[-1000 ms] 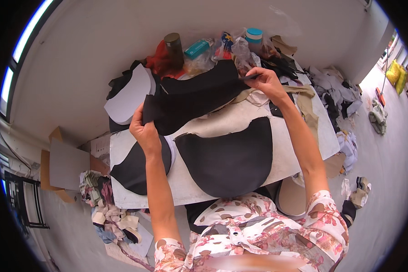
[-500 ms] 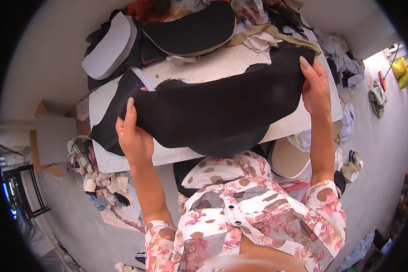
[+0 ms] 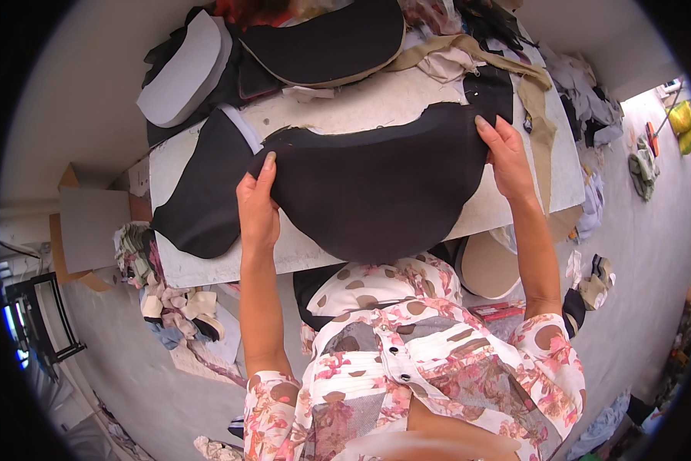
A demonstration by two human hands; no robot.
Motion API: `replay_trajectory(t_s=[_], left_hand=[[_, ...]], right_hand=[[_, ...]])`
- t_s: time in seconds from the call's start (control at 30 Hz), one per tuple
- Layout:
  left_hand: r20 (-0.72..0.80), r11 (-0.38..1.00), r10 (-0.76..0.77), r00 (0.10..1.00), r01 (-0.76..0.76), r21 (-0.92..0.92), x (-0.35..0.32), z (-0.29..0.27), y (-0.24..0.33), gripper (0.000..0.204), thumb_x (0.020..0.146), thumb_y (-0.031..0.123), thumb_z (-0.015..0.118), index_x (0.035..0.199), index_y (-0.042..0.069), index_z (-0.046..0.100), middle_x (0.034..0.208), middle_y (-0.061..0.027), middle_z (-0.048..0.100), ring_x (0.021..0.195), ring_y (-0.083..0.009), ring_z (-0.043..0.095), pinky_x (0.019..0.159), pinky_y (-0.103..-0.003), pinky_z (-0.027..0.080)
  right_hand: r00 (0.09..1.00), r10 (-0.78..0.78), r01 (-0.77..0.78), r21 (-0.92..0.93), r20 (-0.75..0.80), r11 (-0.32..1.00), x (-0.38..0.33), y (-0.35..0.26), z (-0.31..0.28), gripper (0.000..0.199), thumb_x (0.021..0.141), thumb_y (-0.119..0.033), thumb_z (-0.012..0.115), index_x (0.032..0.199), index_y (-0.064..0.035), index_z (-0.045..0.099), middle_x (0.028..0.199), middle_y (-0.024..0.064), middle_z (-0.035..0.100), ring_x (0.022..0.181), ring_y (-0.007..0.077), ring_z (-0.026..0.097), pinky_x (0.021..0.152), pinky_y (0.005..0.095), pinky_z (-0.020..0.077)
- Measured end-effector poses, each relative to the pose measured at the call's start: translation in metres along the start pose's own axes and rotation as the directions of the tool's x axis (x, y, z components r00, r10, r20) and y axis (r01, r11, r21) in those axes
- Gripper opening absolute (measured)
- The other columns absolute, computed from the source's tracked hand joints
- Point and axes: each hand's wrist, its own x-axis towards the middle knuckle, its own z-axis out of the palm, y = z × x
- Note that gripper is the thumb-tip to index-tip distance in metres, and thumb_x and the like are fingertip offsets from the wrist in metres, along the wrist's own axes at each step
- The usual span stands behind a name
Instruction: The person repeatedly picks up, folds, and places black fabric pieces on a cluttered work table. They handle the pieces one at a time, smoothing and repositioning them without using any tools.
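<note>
A curved black fabric panel (image 3: 376,188) is stretched between my two hands over the table, its rounded edge toward me. My left hand (image 3: 259,207) pinches its left corner, thumb on top. At the opposite corner my right hand (image 3: 508,160) grips the fabric the same way. To the left of my left hand lies another black fabric piece (image 3: 203,192), with a white strip (image 3: 241,129) along its upper edge. Beyond the held panel rests a large black crescent piece (image 3: 330,46) with a beige edge. White crescent-shaped pieces (image 3: 180,73) lie at the far left.
The white tabletop (image 3: 195,269) is under the work. A tan fabric strip (image 3: 541,123) runs down its right side. Fabric scraps (image 3: 184,311) lie on the floor at left, near a cardboard box (image 3: 92,230). A beige rounded piece (image 3: 487,265) shows below the table's front edge.
My hands have come closer together, the left moving right and the right moving left and slightly down. The held panel is now clear of the black piece at left, and its rounded shape shows more fully.
</note>
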Motion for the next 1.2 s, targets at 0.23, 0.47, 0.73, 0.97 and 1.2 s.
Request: replay_trajectory(t_s=[0.23, 0.47, 0.73, 0.97, 1.2], left_hand=[[-0.126, 0.741, 0.395, 0.91, -0.235, 0.629, 0.02, 0.002, -0.018, 0.029, 0.09, 0.026, 0.07, 0.083, -0.001, 0.066, 0.06, 0.0064, 0.05, 0.057, -0.0032, 0.04, 0.051, -0.022, 0.033], [-0.189, 0.648, 0.335, 0.923, -0.08, 0.757, 0.025, -0.005, -0.023, 0.034, 0.088, 0.024, 0.073, 0.073, -0.001, 0.055, 0.051, 0.0025, 0.042, 0.052, -0.0028, 0.034, 0.048, -0.023, 0.028], [-0.195, 0.704, 0.289, 0.937, -0.07, 0.707, 0.026, -0.005, -0.021, 0.029, 0.087, 0.024, 0.074, 0.089, -0.002, 0.061, 0.053, 0.0041, 0.047, 0.049, -0.0015, 0.038, 0.047, -0.021, 0.031], [-0.188, 0.674, 0.315, 0.93, -0.08, 0.735, 0.021, -0.007, -0.017, 0.027, 0.088, 0.025, 0.073, 0.099, 0.002, 0.064, 0.065, 0.0021, 0.055, 0.056, -0.005, 0.048, 0.05, -0.022, 0.039], [0.439, 0.049, 0.458, 0.773, -0.514, 0.856, 0.006, 0.024, -0.007, 0.042, 0.091, 0.032, 0.063, 0.128, 0.012, 0.061, 0.144, -0.0144, 0.045, 0.138, -0.0361, 0.034, 0.113, -0.052, 0.022]], right_hand=[[0.952, -0.29, 0.2, -0.515, -0.1, 0.834, 0.025, 0.039, 0.006, 0.03, 0.095, -0.024, 0.063, 0.079, -0.0016, 0.051, 0.052, 0.0066, 0.047, 0.048, 0.0108, 0.039, 0.046, 0.0297, 0.0342], [0.89, -0.434, 0.221, -0.699, -0.14, 0.68, 0.025, 0.038, 0.02, 0.026, 0.092, -0.02, 0.065, 0.079, -0.0016, 0.052, 0.054, 0.0137, 0.051, 0.045, 0.0284, 0.048, 0.046, 0.0357, 0.0368], [0.832, -0.539, 0.213, -0.824, -0.129, 0.526, 0.031, 0.05, 0.016, 0.019, 0.089, -0.019, 0.069, 0.085, -0.0048, 0.056, 0.056, 0.0077, 0.051, 0.046, 0.0204, 0.046, 0.047, 0.0318, 0.038], [0.879, -0.461, 0.109, -0.887, -0.125, 0.449, 0.022, 0.029, 0.02, 0.033, 0.087, -0.03, 0.069, 0.109, -0.0065, 0.06, 0.082, 0.0109, 0.065, 0.073, 0.0283, 0.063, 0.062, 0.038, 0.0483], [0.799, -0.427, 0.576, -0.745, 0.424, 0.337, -0.027, -0.026, 0.055, 0.056, 0.086, -0.029, 0.065, 0.138, -0.0143, 0.05, 0.144, 0.0176, 0.042, 0.137, 0.0406, 0.033, 0.112, 0.0521, 0.0255]])
